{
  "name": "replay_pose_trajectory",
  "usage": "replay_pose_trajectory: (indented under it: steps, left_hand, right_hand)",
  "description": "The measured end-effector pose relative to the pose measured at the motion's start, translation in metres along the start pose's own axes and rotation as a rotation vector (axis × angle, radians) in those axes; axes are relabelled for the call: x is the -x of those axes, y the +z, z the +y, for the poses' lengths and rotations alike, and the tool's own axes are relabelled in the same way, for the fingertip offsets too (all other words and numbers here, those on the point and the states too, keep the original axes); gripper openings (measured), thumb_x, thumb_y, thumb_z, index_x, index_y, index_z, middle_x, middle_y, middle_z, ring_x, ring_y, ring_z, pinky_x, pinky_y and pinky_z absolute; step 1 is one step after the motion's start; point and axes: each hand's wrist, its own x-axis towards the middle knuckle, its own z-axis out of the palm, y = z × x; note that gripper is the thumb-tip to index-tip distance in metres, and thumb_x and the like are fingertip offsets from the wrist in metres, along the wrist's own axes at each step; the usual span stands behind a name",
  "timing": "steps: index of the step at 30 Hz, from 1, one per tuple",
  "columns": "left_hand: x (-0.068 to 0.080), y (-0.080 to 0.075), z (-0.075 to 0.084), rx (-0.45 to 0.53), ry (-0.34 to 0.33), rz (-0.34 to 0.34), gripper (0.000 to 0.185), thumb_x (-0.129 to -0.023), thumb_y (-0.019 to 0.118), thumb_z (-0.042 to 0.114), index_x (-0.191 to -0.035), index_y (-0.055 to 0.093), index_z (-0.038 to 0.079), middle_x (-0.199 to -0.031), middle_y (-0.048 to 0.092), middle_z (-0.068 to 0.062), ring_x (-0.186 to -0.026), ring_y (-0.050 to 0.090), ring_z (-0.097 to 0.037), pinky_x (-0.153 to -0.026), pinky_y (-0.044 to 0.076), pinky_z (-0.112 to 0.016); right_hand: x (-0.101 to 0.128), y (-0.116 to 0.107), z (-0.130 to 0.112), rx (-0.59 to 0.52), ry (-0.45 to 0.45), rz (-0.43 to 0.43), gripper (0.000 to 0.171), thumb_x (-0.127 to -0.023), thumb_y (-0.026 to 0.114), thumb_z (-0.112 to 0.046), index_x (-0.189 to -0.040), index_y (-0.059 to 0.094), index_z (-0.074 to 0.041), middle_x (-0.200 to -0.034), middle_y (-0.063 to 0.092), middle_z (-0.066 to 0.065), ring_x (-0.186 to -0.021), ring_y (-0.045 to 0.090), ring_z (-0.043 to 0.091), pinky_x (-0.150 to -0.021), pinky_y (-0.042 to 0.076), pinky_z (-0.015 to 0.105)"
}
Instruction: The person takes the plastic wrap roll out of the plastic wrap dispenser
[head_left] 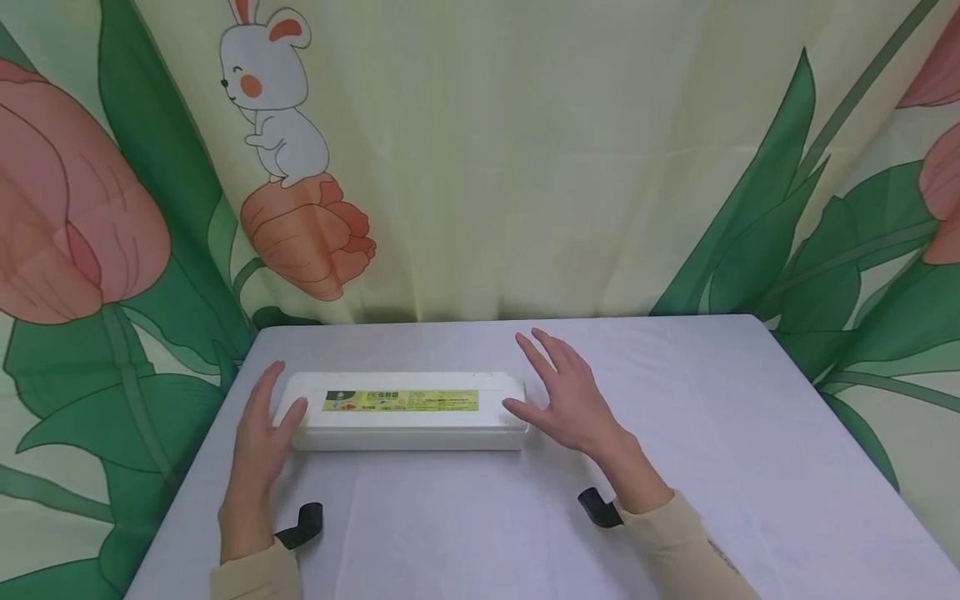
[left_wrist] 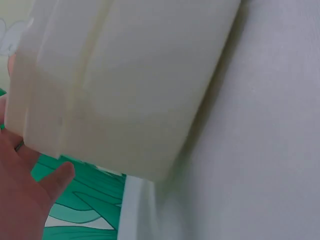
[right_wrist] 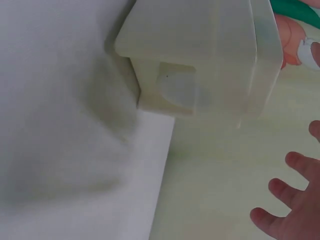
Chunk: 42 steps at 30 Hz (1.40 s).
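A long white plastic box (head_left: 405, 419) with a yellow-green printed label (head_left: 401, 401) on top lies across the table in the head view. My left hand (head_left: 261, 437) is at its left end, fingers spread and thumb near the top corner; whether it touches cannot be told. In the left wrist view that hand (left_wrist: 25, 185) is beside the box's end (left_wrist: 125, 100). At the right end, my right hand (head_left: 566, 396) holds nothing, its fingers extended and apart. The right wrist view shows its fingers (right_wrist: 295, 197) clear of the translucent box end (right_wrist: 200, 55), which has a rectangular opening.
A white cloth covers the table (head_left: 450, 533). Behind it hangs a curtain (head_left: 510, 167) printed with tulips, leaves and a rabbit. Black wrist mounts (head_left: 302, 525) stick out from both tan sleeves.
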Motion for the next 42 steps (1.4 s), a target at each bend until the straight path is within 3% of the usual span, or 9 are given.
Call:
replay_pose_trajectory:
  steps: [5, 21, 26, 33, 42]
  left_hand:
    - [0.001, 0.003, -0.008, 0.070, -0.040, 0.003, 0.070, -0.100, 0.060, 0.024, -0.160, 0.027, 0.010, -0.164, 0.025, -0.015, -0.152, 0.018, -0.031, -0.120, 0.016, -0.057]
    - [0.005, 0.007, -0.024, 0.183, -0.059, 0.002, 0.072, -0.100, 0.061, 0.025, -0.162, 0.025, 0.018, -0.165, 0.025, -0.002, -0.152, 0.019, -0.021, -0.121, 0.018, -0.033]
    - [0.006, 0.005, -0.025, 0.210, -0.047, 0.002, 0.075, -0.098, 0.063, 0.021, -0.162, 0.023, 0.018, -0.166, 0.024, -0.002, -0.152, 0.019, -0.020, -0.122, 0.018, -0.039]
    - [0.008, 0.004, -0.031, 0.286, -0.108, -0.042, 0.083, -0.096, 0.067, 0.022, -0.163, 0.018, 0.023, -0.167, 0.018, 0.002, -0.153, 0.013, -0.016, -0.122, 0.013, -0.046]
    - [0.006, 0.005, -0.037, 0.370, -0.078, -0.082, 0.095, -0.090, 0.072, 0.008, -0.163, 0.013, 0.017, -0.168, 0.014, -0.002, -0.154, 0.008, -0.019, -0.120, 0.008, -0.060]
  right_hand:
    - [-0.008, 0.008, -0.009, -0.020, -0.031, -0.026, 0.088, -0.089, 0.070, -0.051, -0.160, 0.030, -0.020, -0.162, 0.029, 0.011, -0.144, 0.028, 0.038, -0.116, 0.022, 0.059]
    - [-0.016, 0.021, -0.022, 0.038, -0.071, -0.097, 0.091, -0.087, 0.071, -0.056, -0.160, 0.030, -0.021, -0.162, 0.030, 0.010, -0.143, 0.031, 0.038, -0.113, 0.028, 0.059]
    - [-0.017, 0.026, -0.024, 0.048, -0.077, -0.104, 0.092, -0.086, 0.072, -0.057, -0.160, 0.031, -0.021, -0.161, 0.031, 0.010, -0.142, 0.032, 0.038, -0.112, 0.030, 0.060]
    - [-0.020, 0.031, -0.027, 0.067, -0.077, -0.121, 0.092, -0.085, 0.070, -0.059, -0.160, 0.031, -0.022, -0.162, 0.031, 0.008, -0.143, 0.032, 0.038, -0.111, 0.031, 0.060]
    - [-0.023, 0.035, -0.030, 0.098, -0.076, -0.129, 0.093, -0.085, 0.069, -0.062, -0.160, 0.031, -0.024, -0.162, 0.030, 0.007, -0.143, 0.031, 0.037, -0.109, 0.032, 0.060]
